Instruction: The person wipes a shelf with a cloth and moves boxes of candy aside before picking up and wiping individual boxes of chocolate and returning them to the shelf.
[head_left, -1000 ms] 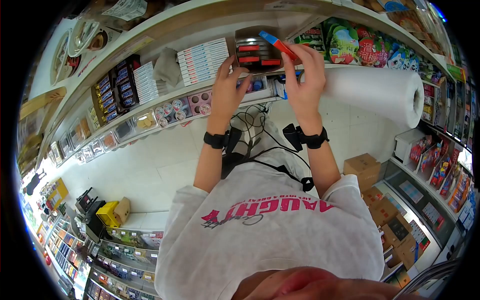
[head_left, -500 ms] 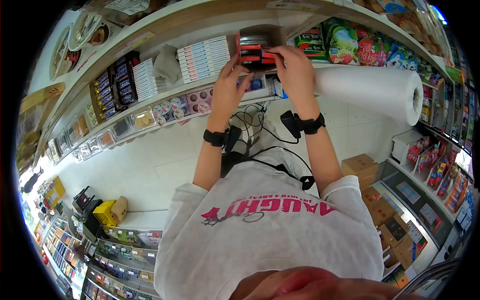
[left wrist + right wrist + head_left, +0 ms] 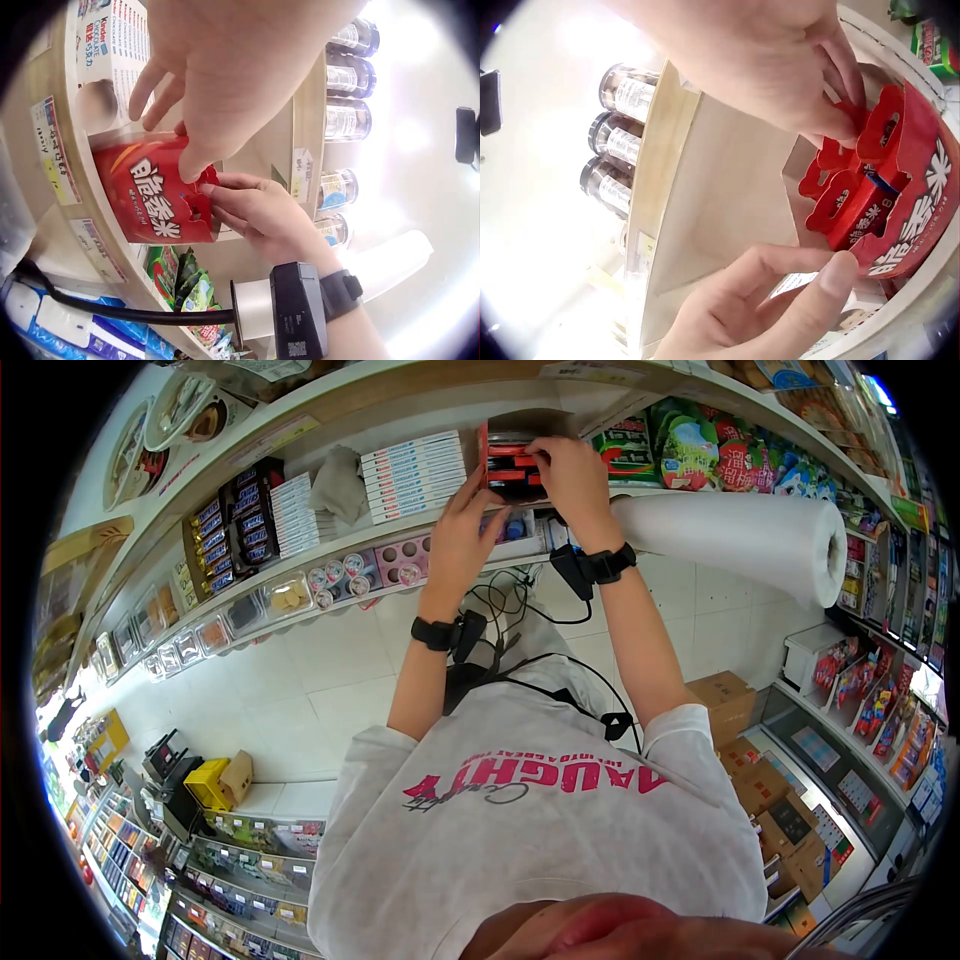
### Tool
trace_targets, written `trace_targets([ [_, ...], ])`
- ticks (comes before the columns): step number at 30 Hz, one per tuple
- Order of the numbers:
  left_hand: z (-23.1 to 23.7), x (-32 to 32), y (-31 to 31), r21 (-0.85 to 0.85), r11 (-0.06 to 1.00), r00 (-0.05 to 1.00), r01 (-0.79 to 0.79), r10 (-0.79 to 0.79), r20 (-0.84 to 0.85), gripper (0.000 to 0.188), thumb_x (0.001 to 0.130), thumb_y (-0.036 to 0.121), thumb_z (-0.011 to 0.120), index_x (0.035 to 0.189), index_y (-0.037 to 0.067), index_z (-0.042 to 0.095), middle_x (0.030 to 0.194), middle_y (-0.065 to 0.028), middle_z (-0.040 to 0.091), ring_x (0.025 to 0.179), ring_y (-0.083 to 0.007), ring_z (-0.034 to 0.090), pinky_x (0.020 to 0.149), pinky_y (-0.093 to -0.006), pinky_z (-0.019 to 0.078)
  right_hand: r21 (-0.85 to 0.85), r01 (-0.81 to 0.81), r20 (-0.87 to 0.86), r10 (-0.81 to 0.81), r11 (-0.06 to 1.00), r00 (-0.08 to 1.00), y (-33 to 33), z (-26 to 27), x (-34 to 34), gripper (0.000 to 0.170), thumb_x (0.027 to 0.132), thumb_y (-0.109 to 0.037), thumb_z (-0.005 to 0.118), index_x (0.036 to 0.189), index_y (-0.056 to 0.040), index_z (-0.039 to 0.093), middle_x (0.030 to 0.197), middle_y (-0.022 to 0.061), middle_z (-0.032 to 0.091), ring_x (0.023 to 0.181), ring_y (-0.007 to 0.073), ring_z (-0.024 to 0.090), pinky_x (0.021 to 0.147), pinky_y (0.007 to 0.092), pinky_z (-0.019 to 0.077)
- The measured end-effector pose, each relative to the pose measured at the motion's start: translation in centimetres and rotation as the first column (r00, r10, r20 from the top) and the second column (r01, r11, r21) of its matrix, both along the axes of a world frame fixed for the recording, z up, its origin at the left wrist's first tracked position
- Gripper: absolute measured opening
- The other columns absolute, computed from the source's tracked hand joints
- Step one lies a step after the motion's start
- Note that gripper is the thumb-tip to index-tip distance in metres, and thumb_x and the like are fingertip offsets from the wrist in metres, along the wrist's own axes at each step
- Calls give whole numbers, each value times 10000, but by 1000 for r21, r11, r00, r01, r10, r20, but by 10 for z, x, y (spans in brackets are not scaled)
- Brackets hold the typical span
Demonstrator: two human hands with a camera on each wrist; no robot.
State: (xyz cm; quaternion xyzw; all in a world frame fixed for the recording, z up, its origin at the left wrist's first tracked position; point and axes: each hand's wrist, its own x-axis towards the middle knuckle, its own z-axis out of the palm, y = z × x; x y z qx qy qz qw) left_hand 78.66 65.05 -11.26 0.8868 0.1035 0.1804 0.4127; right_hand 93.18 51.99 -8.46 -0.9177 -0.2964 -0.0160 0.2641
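Location: the red display box (image 3: 150, 195) stands on the shelf (image 3: 370, 538), just beside the stacked white chocolate boxes (image 3: 415, 475); the bagged snacks (image 3: 690, 455) lie on its other side. Its printed front has a cut-out upper edge, and several red packets (image 3: 864, 223) with slotted tabs sit inside.

Grip, left: my left hand (image 3: 458, 548) holds the display box at a front corner, thumb and forefinger astride the edge, the other fingers loose.

Grip, right: my right hand (image 3: 578, 482) reaches into the box, fingers curled, and pinches a red packet at its top; the depth of that pinch is hidden.

Handling, as judged: the packets look light and fairly stiff, their card smooth enough to slip slightly. Best hold is the packet body, by opposite edges, as the thin tabs could bend or tear. The box wall appears to be thin card; light pressure near a corner suits it.
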Motion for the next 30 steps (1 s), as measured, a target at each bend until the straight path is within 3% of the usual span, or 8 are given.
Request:
trace_targets([
  [12,-1,2,1,14,999,999,-35,35,-6,170,887,207,767,979,83,696,1440,-107,618,1134,-355,675,874,-450,579,-4,-22,-70,21,1000,997,-17,11,-16,140,897,-102,672,963,-103,796,886,168,739,845,381,707,751,464,561],
  [15,2,1,2,-58,998,999,-10,7,-53,190,911,202,764,1027,61,710,1447,-196,599,1247,-401,625,973,-434,536,6,-23,-92,23,1000,995,-20,13,-16,139,898,-107,676,968,-105,795,884,163,740,844,376,708,749,465,561],
  [27,5,3,0,-79,997,997,-9,2,-80,177,932,209,740,1031,67,703,1466,-182,587,1230,-407,633,957,-436,543,-60,-61,-39,58,996,998,-4,-9,9,147,872,-98,707,982,-117,802,893,136,754,818,365,715,729,435,575],
  [30,4,4,1,-77,997,999,2,-6,-49,177,938,208,731,1040,68,697,1465,-183,587,1236,-409,629,958,-439,541,-23,-65,-90,63,998,994,-3,-15,18,161,865,-103,672,945,-131,809,893,152,754,846,375,719,766,467,577],
])
